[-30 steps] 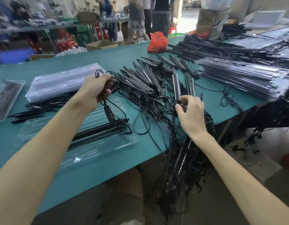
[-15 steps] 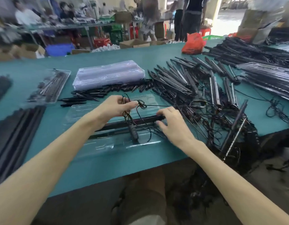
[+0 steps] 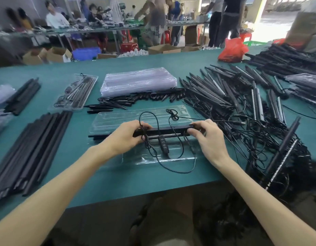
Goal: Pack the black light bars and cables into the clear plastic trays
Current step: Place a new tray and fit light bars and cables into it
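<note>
1. Head view, far left: long black strips (image 3: pixel 31 148) lie in a thick pile on the green table (image 3: pixel 118 176), running away from the near edge. A smaller bundle (image 3: pixel 22 98) lies beyond them.
2. Next along, a filled tray (image 3: pixel 77 93) sits well back on the table, with dark parts inside.
3. Beside it is a stack of clear trays (image 3: pixel 139 82). A row of short black end pieces (image 3: pixel 135 100) lies just in front of the stack.
4. An open tray (image 3: pixel 118 119) lies flat before the person, near the table's edge. One bar (image 3: pixel 98 136) pokes out across it to the left.
5. The left hand (image 3: pixel 125 137) has its fingers curled round the left end of a light bar (image 3: pixel 164 131).
6. That bar lies crosswise over the middle of the open tray. I cannot tell whether it touches the tray.
7. Its cable (image 3: pixel 164 146) loops over the bar and trails across the tray's near half.
8. The right hand (image 3: pixel 208 137) pinches the bar's right end between thumb and fingers.
9. Further right, loose bars and tangled leads form a heap (image 3: pixel 233 98) that spills to the table's right edge.
10. A red bag (image 3: pixel 231 50) sits at the far side.
</note>
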Demonstrator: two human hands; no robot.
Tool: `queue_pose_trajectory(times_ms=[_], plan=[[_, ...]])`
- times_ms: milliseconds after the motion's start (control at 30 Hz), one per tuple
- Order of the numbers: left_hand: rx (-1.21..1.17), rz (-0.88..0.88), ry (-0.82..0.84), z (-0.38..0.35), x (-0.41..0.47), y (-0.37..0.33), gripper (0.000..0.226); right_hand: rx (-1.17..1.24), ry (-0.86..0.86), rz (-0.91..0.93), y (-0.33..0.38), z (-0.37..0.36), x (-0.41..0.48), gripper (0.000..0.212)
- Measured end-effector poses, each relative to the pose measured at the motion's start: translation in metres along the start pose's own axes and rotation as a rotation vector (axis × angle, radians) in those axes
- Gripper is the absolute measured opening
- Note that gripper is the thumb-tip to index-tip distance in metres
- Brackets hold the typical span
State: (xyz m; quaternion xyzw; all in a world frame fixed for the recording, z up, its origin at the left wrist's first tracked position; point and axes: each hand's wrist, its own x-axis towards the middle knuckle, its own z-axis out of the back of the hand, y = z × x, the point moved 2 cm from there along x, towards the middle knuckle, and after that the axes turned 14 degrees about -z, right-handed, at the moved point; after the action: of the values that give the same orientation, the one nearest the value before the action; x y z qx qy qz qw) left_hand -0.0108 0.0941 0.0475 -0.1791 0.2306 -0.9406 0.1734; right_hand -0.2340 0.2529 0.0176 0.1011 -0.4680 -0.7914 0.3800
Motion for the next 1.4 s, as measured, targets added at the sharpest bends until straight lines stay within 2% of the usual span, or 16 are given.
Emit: queue_pose_trajectory(times_ms=[133,267,433,633,767,833,933,1067,1133,1200,1300,1400], plan=[[0.04,-0.027,-0.033,-0.007,0.01,-0.004,0.033,0.081,0.054,-0.037,-0.005,0.001,0.001,0.018],[0.166,-0.101,0.03,-0.017,0.025,-0.009,0.037,0.147,0.061,-0.042,-0.008,0.0,0.003,0.013],[0.331,-0.14,0.059,-0.013,0.039,-0.017,0.031,0.102,0.038,-0.026,-0.011,-0.001,0.005,0.014],[0.436,-0.166,0.157,0.001,0.047,-0.028,0.01,0.126,0.085,-0.023,-0.009,-0.001,0.004,0.019],[0.569,-0.186,0.146,0.006,0.049,-0.035,0.024,0.172,0.106,-0.044,-0.006,0.0,0.002,0.024],[0.678,-0.247,0.12,0.005,0.05,-0.04,0.039,0.165,0.142,-0.046,-0.005,-0.001,0.001,0.032],[0.811,-0.329,0.09,0.006,0.052,-0.043,0.046,0.115,0.168,-0.042,-0.004,-0.003,-0.001,0.054],[0.836,-0.283,0.118,0.007,0.053,-0.043,0.042,-0.049,0.242,-0.041,-0.003,-0.007,-0.004,0.101],[0.823,-0.208,0.168,0.007,0.053,-0.041,0.04,-0.169,0.243,0.048,0.0,-0.009,-0.006,0.106],[0.797,-0.125,0.232,0.008,0.053,-0.04,0.037,-0.188,0.216,0.088,0.001,-0.011,-0.006,0.093],[0.791,-0.078,0.307,0.008,0.052,-0.04,0.032,-0.144,0.168,0.075,-0.002,-0.011,-0.004,0.058],[0.724,-0.071,0.336,0.015,0.053,-0.042,0.02,-0.004,0.136,0.025,-0.001,-0.009,-0.004,0.027]])
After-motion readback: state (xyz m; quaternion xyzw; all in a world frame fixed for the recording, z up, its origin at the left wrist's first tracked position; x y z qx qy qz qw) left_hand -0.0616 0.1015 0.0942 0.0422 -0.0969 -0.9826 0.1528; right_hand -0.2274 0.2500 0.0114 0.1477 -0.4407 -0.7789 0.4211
